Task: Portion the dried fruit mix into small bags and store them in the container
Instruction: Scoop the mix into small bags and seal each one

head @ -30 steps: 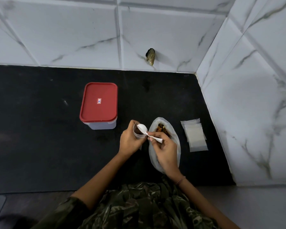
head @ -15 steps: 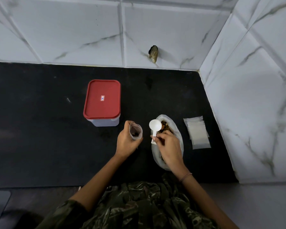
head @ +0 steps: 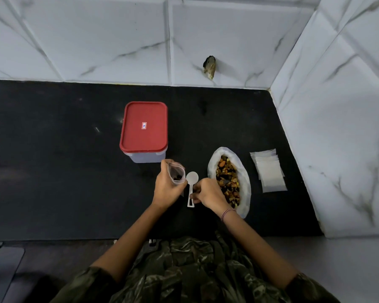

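Head view: the scoop is delivered and the spoon (head: 192, 178) has come away! A second ago its bowl was tipped into the small bag (head: 176, 172). Half a second ago it was swinging back towards the mix bag (head: 212, 165). Now it sits low, just left of the mix bag, bowl up and bare, handle pointing back at the person. The right hand (head: 208, 192) has it by mid-handle, the grip a fingertip pinch with fingers curled; whether the spoon already rests on the desk (head: 53, 171) or hangs just above it, I cannot tell. Further left of the mix bag, just past the spoon, the left hand (head: 165, 189) wraps its grip round the small bag, holding it upright, mouth open, a few dark pieces at the bottom. So a portion looks to be in, and my read is that sealing comes next, which wants the right hand free. The mix (head: 228, 182) lies heaped in its open bag, plenty left. Just right of the mix bag lie the empty bags (head: 269, 173) in a flat stack. Behind and left of the mix bag stands the container (head: 143, 157), red lid (head: 143, 127) on, so that lid must come off before anything is stored.
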{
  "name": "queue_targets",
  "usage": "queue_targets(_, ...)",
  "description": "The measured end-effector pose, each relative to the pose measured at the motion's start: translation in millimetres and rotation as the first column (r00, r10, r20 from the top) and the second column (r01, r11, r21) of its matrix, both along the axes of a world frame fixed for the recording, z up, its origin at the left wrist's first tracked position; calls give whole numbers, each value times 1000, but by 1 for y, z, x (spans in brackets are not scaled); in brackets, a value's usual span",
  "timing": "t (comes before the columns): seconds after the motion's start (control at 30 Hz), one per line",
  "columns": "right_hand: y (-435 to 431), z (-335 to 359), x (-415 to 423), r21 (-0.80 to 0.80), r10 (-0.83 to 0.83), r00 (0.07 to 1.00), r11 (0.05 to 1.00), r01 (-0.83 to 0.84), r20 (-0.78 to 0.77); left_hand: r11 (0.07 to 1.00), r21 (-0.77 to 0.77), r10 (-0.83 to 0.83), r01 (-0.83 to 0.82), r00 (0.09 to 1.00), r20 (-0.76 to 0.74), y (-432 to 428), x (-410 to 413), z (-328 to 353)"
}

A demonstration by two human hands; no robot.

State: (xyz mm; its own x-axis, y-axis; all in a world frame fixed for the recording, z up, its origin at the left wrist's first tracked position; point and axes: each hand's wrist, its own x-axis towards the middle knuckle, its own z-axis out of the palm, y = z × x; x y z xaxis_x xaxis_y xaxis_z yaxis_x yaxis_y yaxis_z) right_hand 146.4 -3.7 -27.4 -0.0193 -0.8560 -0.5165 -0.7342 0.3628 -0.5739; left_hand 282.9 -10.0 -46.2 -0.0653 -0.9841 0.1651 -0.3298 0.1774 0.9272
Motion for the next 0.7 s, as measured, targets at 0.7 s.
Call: queue_targets(0.7, 12, 19, 1, -348, 40, 970, 936, 47, 240, 999, 39, -25, 38, 958, -284, -9, -26, 21)
